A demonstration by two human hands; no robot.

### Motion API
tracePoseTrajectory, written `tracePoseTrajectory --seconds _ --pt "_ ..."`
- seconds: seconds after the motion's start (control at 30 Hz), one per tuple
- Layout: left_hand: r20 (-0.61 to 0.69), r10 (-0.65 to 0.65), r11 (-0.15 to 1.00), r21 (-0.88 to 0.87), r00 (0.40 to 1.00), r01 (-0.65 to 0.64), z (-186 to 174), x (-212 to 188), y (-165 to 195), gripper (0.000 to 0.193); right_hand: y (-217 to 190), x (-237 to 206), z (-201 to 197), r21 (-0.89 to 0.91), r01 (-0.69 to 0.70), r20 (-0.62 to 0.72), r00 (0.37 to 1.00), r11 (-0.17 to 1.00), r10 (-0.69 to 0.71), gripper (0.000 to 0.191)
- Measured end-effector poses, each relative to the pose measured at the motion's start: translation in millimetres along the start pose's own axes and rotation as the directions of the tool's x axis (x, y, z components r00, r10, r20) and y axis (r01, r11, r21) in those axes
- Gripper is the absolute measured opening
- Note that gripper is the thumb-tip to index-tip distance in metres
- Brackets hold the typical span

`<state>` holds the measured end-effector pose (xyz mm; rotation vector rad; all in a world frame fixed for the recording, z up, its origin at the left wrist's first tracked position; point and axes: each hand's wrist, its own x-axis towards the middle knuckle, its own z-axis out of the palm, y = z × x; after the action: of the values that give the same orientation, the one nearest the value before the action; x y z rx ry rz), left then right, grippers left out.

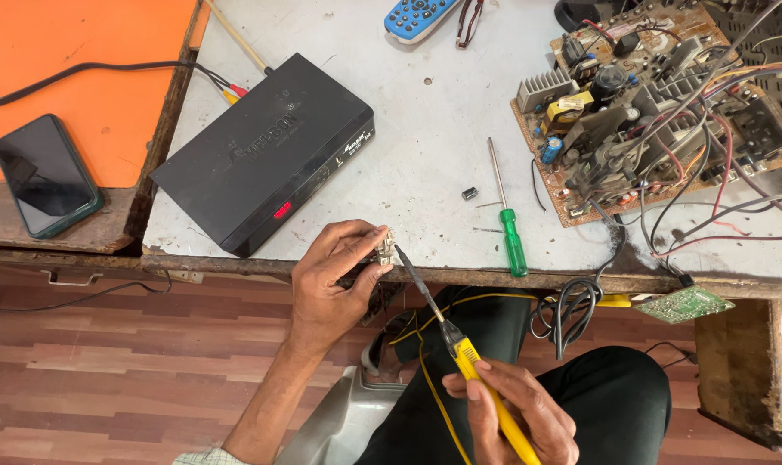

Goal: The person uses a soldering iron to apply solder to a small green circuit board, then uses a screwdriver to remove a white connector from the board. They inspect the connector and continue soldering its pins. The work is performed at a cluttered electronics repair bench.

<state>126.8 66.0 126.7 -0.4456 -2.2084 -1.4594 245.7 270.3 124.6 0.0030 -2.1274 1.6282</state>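
Note:
My left hand (pixel 332 274) pinches a small electronic part (pixel 385 250) at the front edge of the white worktable (pixel 425 164). A yellow-handled soldering iron (pixel 460 344) is gripped in my right hand (pixel 516 412), low over my lap. Its dark tip touches the small part from the lower right. A yellow cord runs down from the iron between my knees.
A black set-top box (pixel 266 155) lies left of centre with cables plugged in. A green screwdriver (pixel 510 226) and a bare circuit board (pixel 649 112) with many wires lie to the right. A phone (pixel 45 176) rests on an orange surface; a blue remote (pixel 418 15) sits at the back.

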Motion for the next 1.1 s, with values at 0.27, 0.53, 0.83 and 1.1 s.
tracePoseTrajectory --seconds 0.27,0.53,0.83,1.1 --pt "0.003 -0.018 1.0 -0.006 1.0 0.018 -0.7 -0.2 1.5 0.045 -1.3 1.3 2.5 -0.032 -0.008 0.008 1.0 0.999 0.008 0.011" --pt "-0.008 -0.007 1.0 0.001 1.0 0.007 0.9 -2.1 0.3 0.044 0.2 0.0 0.5 -0.034 -0.007 0.027 1.0 0.999 0.008 0.012" --pt "-0.01 -0.001 1.0 -0.013 1.0 0.001 2.2 -2.5 -2.4 0.042 -2.1 1.2 3.0 -0.039 0.0 0.015 1.0 0.999 0.001 0.012" --pt "-0.01 0.0 1.0 -0.025 1.0 0.0 3.1 -2.1 -2.1 0.043 -2.9 2.4 1.9 -0.033 -0.015 -0.024 1.0 0.999 0.014 0.011"
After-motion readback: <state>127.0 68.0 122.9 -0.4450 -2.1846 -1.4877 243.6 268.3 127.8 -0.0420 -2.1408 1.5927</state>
